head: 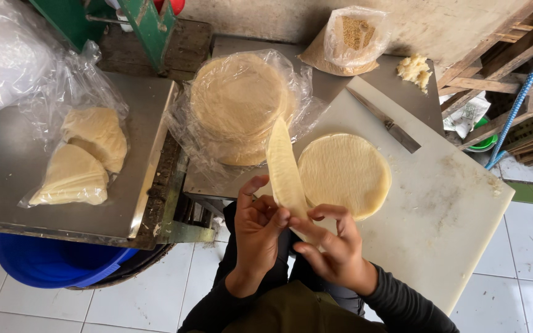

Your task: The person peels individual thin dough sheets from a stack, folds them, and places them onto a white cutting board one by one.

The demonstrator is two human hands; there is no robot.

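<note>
Both hands are pinching one thin, pale yellow round wrapper (284, 169) at its lower edge; the left hand (258, 229) is closing thumb and fingers (277, 217) on the near rim, and the right hand (334, 250) is clamping its fingertips (306, 229) on the same rim just beside them; the sheet is standing edge-on above the fingers, so it is showing as a narrow curved strip rather than a disc.

Judging by how things are lying, the work looks partly done: just beyond the fingers and slightly to the right, a small stack of rounds (344, 174) is resting on the white cutting board (445, 209); farther beyond the fingers a taller pile of rounds (240, 105) is sitting in crinkled clear plastic; well to the left of the fingers, folded wedges (84, 157) are lying bagged on a grey metal worktop (7, 166).

The wrappers are looking matt, finely textured, limp and paper-thin; the board is scuffed and stained; a long flat knife (385, 121) is lying beyond the stack; a crumbly pale lump (414, 69) and a bag of brown grains (353, 38) are sitting at the far edge; a blue tub (44, 265) is standing below on white floor tiles (149, 296).
</note>
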